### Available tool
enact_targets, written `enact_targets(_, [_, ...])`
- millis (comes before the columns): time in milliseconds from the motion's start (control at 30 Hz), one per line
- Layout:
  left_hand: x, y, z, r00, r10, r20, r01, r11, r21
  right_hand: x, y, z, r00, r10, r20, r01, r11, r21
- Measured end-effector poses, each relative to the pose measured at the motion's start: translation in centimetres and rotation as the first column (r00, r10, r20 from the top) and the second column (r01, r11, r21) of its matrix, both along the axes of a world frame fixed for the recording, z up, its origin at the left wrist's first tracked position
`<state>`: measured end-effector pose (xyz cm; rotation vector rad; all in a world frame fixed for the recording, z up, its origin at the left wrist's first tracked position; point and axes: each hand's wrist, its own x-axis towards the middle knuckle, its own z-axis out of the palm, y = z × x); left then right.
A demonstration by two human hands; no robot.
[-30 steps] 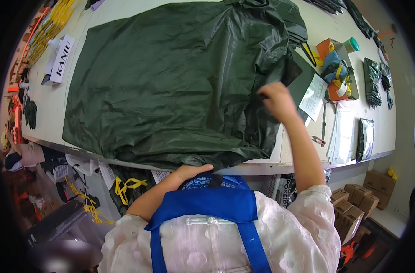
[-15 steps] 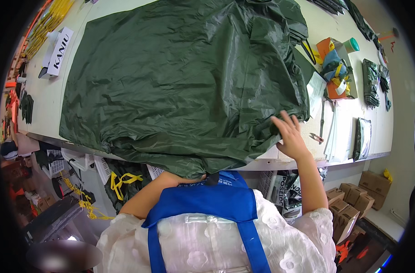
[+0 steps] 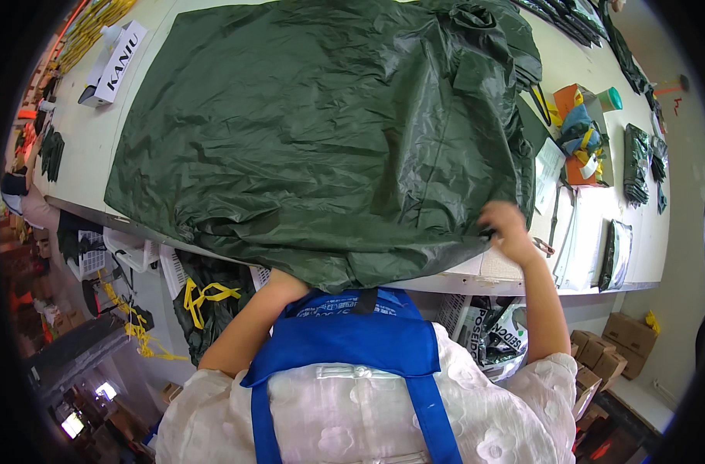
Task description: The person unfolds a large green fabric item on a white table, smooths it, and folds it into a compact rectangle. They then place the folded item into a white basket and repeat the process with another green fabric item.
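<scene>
A large piece of dark green, shiny waterproof fabric (image 3: 290, 131) is spread across the white table (image 3: 492, 267). It is wrinkled, with bunched folds at its far right, and its near edge droops over the table's front. Whether it is a garment, I cannot tell. My left forearm (image 3: 287, 288) reaches under that drooping edge, so the left hand itself is hidden. At the fabric's near right corner is my right hand (image 3: 507, 230), fingers bent and blurred by motion. Its fingertips are at the fabric's edge; whether they grip it is unclear.
Right of the fabric are thread snips (image 3: 544, 247), paper sheets (image 3: 581, 232), an orange box (image 3: 588, 170) of cloth scraps and folded dark packets (image 3: 636, 166). A white box (image 3: 114, 66) stands far left. Below the table are baskets and a stuffed plastic bag (image 3: 496, 336). Another person (image 3: 39, 205) is at the left.
My right hand has shifted slightly right and down, its spread fingers now bent. My left hand has slipped out of sight under the fabric. The whole view has shifted a little.
</scene>
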<state>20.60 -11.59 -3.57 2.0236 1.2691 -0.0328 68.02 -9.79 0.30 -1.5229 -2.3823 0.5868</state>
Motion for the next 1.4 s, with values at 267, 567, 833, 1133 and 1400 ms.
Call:
enact_targets(267, [-0.8, 0.3, -7.6, 0.986, -0.136, -0.099, 0.16, 0.938, 0.307, 9.8, 3.5, -4.0, 0.321, -0.942, -0.103, 0.708, 0.31, -0.634])
enact_targets(567, [0.1, 0.5, -5.9, 0.993, -0.111, 0.036, 0.094, 0.945, 0.314, 14.9, 1.4, -3.5, 0.434, -0.897, 0.082, 0.895, 0.44, 0.078])
enact_targets(833, [-0.5, 0.6, -5.1, 0.995, 0.06, 0.078, -0.064, 0.997, 0.041, 0.6, 1.4, -2.2, 0.879, -0.44, -0.186, 0.421, 0.897, -0.133])
enact_targets(1133, [-10.4, -1.0, 0.7, 0.958, 0.113, 0.262, -0.159, 0.974, 0.163, -12.1, 0.9, -0.6, 0.871, -0.435, 0.231, 0.342, 0.871, 0.352])
enact_targets(1400, [-25.1, 7.1, -5.1, 0.488, 0.809, 0.327, -0.871, 0.427, 0.243, -30.0, -4.0, -3.2, 0.978, 0.058, 0.202, -0.044, 0.996, -0.075])
